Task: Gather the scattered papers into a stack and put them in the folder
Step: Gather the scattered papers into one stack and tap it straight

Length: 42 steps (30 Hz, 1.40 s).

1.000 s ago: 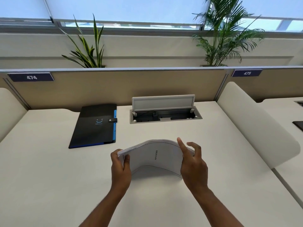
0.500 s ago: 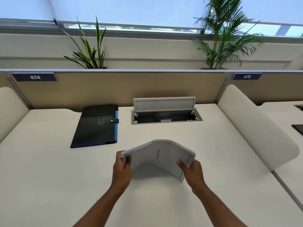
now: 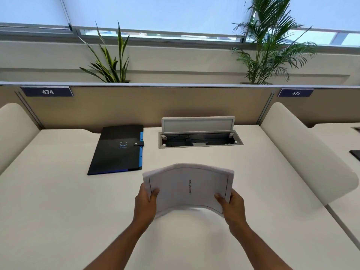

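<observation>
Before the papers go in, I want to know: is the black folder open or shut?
Shut. The black folder lies flat on the desk, its strap snapped across the blue edge.

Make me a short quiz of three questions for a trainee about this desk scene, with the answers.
1. True or false: the black folder is closed with its snap strap.
2. Which holds the paper stack: (a) left hand only, (b) right hand only, (c) both?
3. Fill in: the number plate above the folder reads ___.

Key: 1 true; 2 c; 3 474.
</observation>
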{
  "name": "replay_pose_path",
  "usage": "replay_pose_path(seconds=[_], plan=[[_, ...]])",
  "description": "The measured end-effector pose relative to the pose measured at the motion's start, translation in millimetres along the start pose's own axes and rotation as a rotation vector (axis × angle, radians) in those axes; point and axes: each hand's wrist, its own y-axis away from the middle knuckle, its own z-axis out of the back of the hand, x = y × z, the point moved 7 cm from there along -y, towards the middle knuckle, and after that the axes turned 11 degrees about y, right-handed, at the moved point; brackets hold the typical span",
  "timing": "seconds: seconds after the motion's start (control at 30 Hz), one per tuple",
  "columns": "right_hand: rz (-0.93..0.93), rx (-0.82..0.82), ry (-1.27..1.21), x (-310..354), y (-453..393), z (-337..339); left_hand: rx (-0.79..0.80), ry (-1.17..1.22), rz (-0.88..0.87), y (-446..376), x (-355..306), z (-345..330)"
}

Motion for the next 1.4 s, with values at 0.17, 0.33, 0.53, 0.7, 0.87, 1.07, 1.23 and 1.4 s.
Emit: replay_pose_path(seconds=[0.17,0.33,0.53,0.7,0.87,1.07,1.23,1.4], plan=[[-0.103,-0.145,-0.035,6,-6,19,-0.037,0.079,0.098,-8,-7,-1],[-0.37,0.175,-0.445,-15,13,-24,-0.103,0.335,0.198,-1,-4,-11],[-0.174,0.132,-0.541,24,5,-41,0.04,0.639,0.396,23,16,-38],[0.027,0.101,-0.264,38,-11,-13,-0.2,0.202,0.218,6,0,10],[0.171,0.184,-0.013,52,-7,-15,0.177,0.098,-0.042,-18,-51,-6],[0.287,0.072,0.032,75,9,-21,0.12,0.217,-0.222,-12,-86,-5],[0.392,-0.039,0.106,89,29,-22,0.118,0.202,-0.333,5,-81,-4],[0.791,-0.315,0.298,132,54,-10,0.15,0.086,-0.374,12,-74,-6]])
